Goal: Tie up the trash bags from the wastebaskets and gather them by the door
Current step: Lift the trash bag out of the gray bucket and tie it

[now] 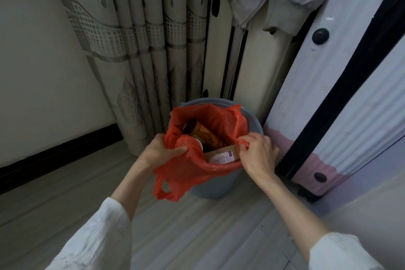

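A grey bin [254, 125] stands on the pale plank floor [197, 226], lined with a red bag [219, 120] whose mouth is open and untied. The left hand [160, 149] grips a bunched fold of the bag's left edge, fingers curled round the plastic. The right hand [258, 153] pinches the bag's right edge at the rim, where the plastic is drawn into a thin twist. One loop handle [164, 188] of the bag hangs outside the bin on the near left. Inside the bag lie a brown can [201, 133] on its side and a cardboard box [221, 155] with a white label (its print is too small to read). A patterned grey curtain [140, 50] hangs just behind the bin, and a ribbed white suitcase [350, 94] with a black band stands close to its right. Both arms wear white sleeves [100, 237].
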`<state>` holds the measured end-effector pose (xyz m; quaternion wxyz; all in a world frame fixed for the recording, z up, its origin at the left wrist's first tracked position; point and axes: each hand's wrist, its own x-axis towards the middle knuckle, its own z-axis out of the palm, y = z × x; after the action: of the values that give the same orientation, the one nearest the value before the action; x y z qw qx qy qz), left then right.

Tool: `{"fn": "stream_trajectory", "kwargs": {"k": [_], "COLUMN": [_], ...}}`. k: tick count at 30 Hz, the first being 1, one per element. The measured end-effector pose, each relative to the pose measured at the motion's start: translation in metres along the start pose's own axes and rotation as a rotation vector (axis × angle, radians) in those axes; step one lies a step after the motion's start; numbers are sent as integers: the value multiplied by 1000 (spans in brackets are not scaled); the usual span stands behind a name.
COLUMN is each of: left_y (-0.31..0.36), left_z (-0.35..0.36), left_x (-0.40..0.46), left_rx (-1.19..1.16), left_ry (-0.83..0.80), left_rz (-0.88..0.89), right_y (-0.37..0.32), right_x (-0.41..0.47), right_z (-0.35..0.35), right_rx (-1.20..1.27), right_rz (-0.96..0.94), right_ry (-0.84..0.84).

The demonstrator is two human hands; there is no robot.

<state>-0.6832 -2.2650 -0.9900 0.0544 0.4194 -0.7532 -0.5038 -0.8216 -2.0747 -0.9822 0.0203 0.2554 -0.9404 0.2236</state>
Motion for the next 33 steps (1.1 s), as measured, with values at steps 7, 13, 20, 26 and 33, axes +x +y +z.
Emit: {"fn": "stream_trajectory", "kwargs": {"k": [7, 13, 20, 26, 33], "left_y": [37, 57, 49, 19, -21], "left_z": [-14, -2, -12, -5, 17], "left_x": [-21, -43, -41, -20, -7], "left_rx": [-262, -29, 261, 431, 741], "left_ry": [-166, -273, -273, -69, -68], "left_rz": [142, 416, 479, 473, 444], "right_y": [-22, -36, -53, -49, -45], "right_x": [-4, 1, -4, -3, 25], "right_z": [-8, 18, 34, 27, 8], "right_rx": [587, 570, 263, 228, 484], "right_rz": [-139, -154, -90, -88, 106], "right_ry": [-275, -537, -339, -400, -249]}}
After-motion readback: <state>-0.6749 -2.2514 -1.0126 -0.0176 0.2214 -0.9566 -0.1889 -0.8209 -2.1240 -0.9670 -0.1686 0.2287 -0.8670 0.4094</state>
